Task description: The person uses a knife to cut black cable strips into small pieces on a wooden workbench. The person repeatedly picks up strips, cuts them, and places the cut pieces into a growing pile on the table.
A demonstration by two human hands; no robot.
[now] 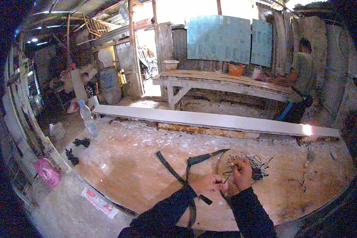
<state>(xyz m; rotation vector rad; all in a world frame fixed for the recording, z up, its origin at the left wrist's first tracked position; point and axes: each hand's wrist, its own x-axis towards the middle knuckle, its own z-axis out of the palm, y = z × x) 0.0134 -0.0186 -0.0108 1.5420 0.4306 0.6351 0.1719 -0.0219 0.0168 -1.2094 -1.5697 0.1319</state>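
Close together over the wooden worktable, both my hands are closed, their fingertips nearly meeting. My left hand [208, 185] pinches something too small to make out. My right hand [241, 173] is pinched on a thin dark cord, whose loops show above its fingers. Behind and beside the right hand lies a tangled bundle of thin dark cords [259, 169]. Flat black strips lie around my left hand: a straight one [168, 166] slants under its wrist, and a bent one [204, 158] lies just beyond it.
The worktable [123, 158] bears a long pale board [210, 119] along its far edge. A clear plastic bottle [88, 119] and two small black bundles [81, 142] are at the left. Beyond stands a wooden bench [222, 81], with a person [303, 71] at its right end.
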